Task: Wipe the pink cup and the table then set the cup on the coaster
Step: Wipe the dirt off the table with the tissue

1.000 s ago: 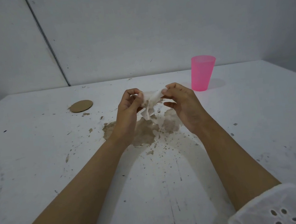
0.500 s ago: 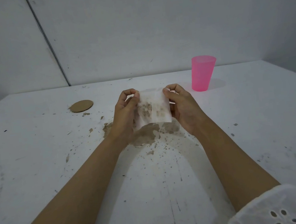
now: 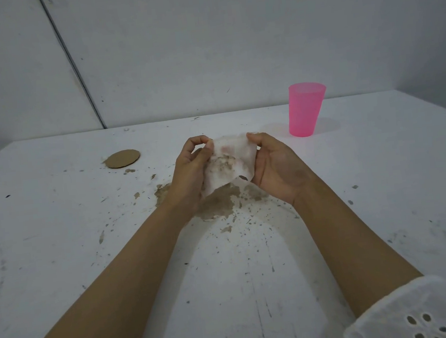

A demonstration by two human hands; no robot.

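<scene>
Over on the left, one brown coaster (image 3: 123, 159) lies flat on the table (image 3: 59, 241). Centre stage, the left hand (image 3: 189, 172) and right hand (image 3: 274, 166) each pinch an edge of one soiled white wipe (image 3: 228, 165), stretched above the brown spill (image 3: 217, 202); it looks limp, probably damp. Far right, one pink cup (image 3: 307, 113) stands upright, well apart from the coaster — light, thin plastic I'd say, best gripped around the middle.

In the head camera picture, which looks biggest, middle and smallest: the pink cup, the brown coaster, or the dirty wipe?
As they look in this view:
1. Wipe, spread between both hands, though it is nearest the camera.
2. Pink cup.
3. Coaster, seen at a slant, so flattened.
</scene>
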